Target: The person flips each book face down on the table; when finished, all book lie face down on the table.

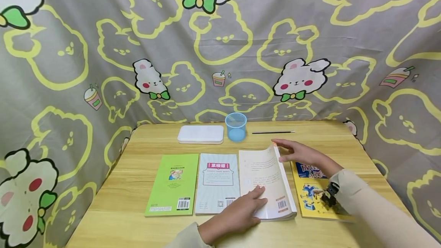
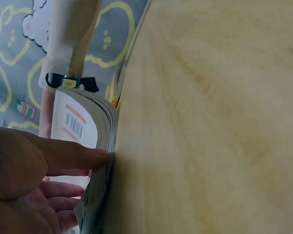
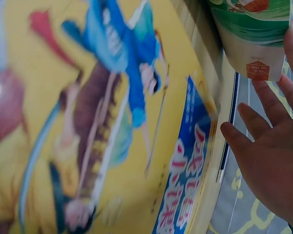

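A cream paperback book [image 1: 262, 177] lies back cover up, its right side bent upward off the table. My left hand [image 1: 237, 210] grips its lower left corner, fingers over the cover; in the left wrist view the thumb [image 2: 83, 155] presses the page edges. At the top right corner, my right hand [image 1: 304, 154] holds the book with thumb against the outer side and index finger at the top edge. The right wrist view shows the other fingers spread beside the book's green and white face [image 3: 254, 39]. A yellow book [image 1: 313, 198] lies under my right forearm, partly covered.
To the left lie a pale blue book [image 1: 217, 185] and a green book [image 1: 172, 186], in a row. Behind them are a white case [image 1: 201, 134], a blue translucent cup [image 1: 236, 127] and a thin dark stick [image 1: 273, 132]. Patterned cloth [image 1: 220, 49] surrounds the wooden table [image 1: 113, 206].
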Demonstrator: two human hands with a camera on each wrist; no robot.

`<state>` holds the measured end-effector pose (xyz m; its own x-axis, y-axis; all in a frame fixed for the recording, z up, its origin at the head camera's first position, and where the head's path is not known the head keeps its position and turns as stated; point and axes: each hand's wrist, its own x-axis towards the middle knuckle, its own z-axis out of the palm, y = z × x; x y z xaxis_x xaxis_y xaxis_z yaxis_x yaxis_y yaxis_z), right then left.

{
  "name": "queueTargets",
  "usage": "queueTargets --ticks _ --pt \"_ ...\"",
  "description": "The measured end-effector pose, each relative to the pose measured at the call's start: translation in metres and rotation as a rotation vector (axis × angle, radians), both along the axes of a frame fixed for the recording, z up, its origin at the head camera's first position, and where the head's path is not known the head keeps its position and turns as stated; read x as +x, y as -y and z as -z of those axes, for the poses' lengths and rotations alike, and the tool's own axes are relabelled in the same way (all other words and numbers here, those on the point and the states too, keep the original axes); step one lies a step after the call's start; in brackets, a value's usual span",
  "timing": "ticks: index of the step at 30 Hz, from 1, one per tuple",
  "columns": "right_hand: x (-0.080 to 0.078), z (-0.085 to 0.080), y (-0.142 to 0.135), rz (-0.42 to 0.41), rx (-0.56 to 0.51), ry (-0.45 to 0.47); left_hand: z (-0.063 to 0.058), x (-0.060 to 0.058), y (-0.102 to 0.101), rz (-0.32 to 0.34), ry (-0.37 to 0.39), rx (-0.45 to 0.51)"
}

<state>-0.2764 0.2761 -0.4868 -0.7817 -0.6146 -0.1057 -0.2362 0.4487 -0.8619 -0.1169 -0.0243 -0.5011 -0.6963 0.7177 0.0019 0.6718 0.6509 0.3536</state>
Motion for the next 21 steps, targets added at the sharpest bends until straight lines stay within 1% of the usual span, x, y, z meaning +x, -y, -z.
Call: queueTargets --ticks 8,14,21 --pt "0.003 0.003 -0.011 0.011 0.092 -0.087 -0.001 0.0 0.0 -0.001 0.019 -0.003" --pt "0.003 0.007 -0.016 -0.005 0.08 -0.066 -0.002 0.001 -0.001 0.004 0.022 -0.003" --pt "0.001 0.013 -0.021 0.006 0.082 -0.041 -0.004 0.001 -0.002 0.007 0.016 -0.004"
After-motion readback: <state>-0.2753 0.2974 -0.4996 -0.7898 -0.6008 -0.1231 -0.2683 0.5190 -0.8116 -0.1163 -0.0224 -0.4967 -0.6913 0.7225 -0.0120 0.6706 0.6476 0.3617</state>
